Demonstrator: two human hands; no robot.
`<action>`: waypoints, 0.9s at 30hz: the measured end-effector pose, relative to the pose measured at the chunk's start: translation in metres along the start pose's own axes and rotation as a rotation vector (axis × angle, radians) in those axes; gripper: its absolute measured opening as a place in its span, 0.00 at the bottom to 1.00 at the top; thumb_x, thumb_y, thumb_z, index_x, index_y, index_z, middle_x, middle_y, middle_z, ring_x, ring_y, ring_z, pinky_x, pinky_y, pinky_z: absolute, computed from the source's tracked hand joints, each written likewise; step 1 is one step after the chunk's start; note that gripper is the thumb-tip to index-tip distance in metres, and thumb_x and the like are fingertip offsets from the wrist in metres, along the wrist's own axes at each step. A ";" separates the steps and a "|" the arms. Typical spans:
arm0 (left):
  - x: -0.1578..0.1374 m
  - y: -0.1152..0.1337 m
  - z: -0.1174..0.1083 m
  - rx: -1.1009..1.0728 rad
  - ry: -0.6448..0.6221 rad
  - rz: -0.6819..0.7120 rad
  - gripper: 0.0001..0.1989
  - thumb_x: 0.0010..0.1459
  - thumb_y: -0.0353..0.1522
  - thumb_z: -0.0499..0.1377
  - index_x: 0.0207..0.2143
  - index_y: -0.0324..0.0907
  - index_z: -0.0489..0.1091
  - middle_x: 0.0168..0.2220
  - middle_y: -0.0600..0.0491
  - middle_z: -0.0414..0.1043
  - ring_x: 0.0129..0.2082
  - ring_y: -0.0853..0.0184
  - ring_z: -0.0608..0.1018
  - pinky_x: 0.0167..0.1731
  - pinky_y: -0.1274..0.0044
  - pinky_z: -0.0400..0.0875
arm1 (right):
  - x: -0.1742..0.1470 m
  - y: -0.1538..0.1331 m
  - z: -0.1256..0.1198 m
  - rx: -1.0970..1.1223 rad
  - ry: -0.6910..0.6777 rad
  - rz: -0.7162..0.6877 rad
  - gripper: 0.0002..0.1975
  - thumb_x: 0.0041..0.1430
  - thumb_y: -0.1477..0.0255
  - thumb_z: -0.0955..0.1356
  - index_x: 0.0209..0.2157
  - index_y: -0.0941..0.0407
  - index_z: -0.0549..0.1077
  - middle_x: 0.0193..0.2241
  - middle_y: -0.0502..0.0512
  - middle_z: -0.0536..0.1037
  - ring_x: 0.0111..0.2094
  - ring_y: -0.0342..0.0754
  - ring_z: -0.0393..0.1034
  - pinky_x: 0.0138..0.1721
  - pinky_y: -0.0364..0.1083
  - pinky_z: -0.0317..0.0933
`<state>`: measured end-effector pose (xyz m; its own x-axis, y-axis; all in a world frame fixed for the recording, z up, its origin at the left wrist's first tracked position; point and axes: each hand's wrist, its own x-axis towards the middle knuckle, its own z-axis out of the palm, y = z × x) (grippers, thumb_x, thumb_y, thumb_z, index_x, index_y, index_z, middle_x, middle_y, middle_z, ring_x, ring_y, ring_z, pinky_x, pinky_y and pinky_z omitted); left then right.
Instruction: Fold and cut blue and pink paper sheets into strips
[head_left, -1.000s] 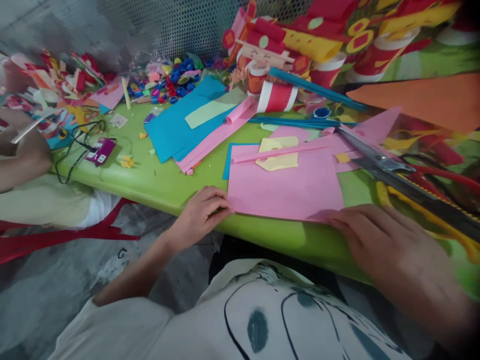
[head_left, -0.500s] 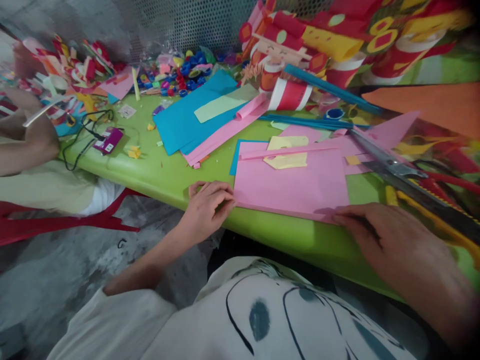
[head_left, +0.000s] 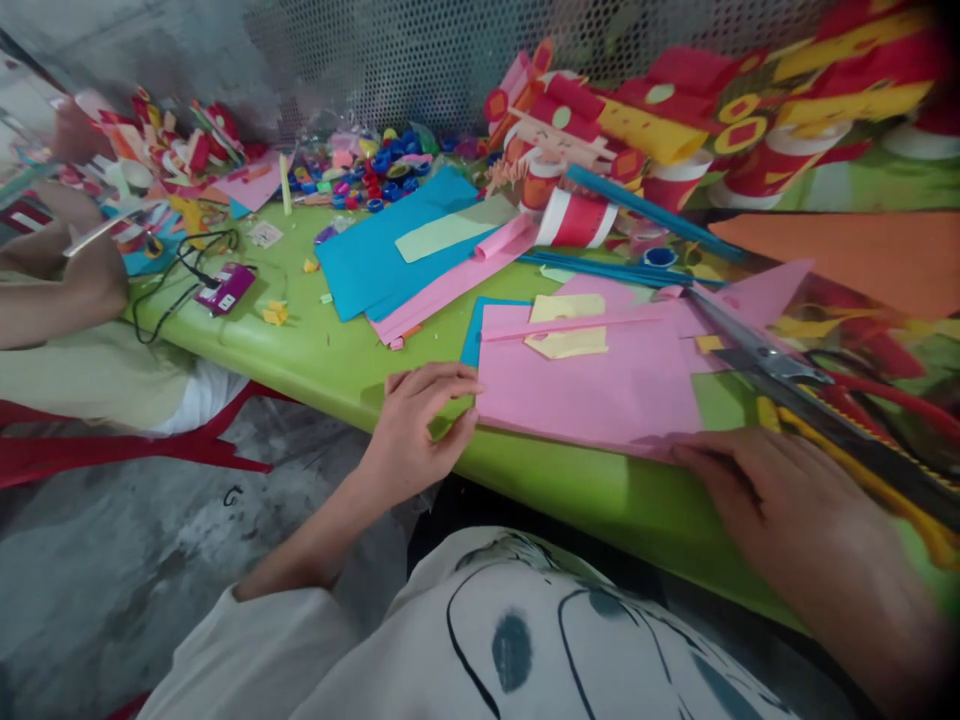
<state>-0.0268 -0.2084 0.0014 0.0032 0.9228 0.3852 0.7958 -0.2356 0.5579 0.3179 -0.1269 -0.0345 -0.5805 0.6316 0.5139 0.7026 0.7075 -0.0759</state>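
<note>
A pink sheet of paper lies at the table's near edge, with a narrow fold along its front side. My left hand is at the sheet's left front corner, thumb and forefinger parted, fingertips by the paper's edge. At the right front corner, my right hand pinches the folded edge between thumb and fingers. On top of the sheet rest a pale yellow paper piece and a thin pink strip. Blue paper peeks out from under its left side.
Large scissors with red handles lie to the right, beside a yellow-handled tool. Blue sheets, a paper cup and orange paper are farther back. Another person's arm rests at the left, near a purple device.
My left thumb has parted from the forefinger at the sheet's corner. My right hand keeps its pinch. The whole view has shifted slightly.
</note>
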 end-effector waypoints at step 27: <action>-0.024 -0.009 0.017 0.095 -0.035 0.048 0.06 0.75 0.31 0.61 0.41 0.48 0.77 0.48 0.56 0.86 0.46 0.67 0.86 0.62 0.63 0.56 | -0.015 0.009 -0.005 0.179 -0.096 0.027 0.07 0.75 0.67 0.66 0.48 0.50 0.77 0.41 0.55 0.82 0.41 0.52 0.77 0.44 0.51 0.70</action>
<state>-0.0237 -0.2232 -0.0258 0.0629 0.9217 0.3828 0.8481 -0.2516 0.4663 0.3350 -0.1316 -0.0384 -0.6049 0.6722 0.4269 0.6389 0.7297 -0.2436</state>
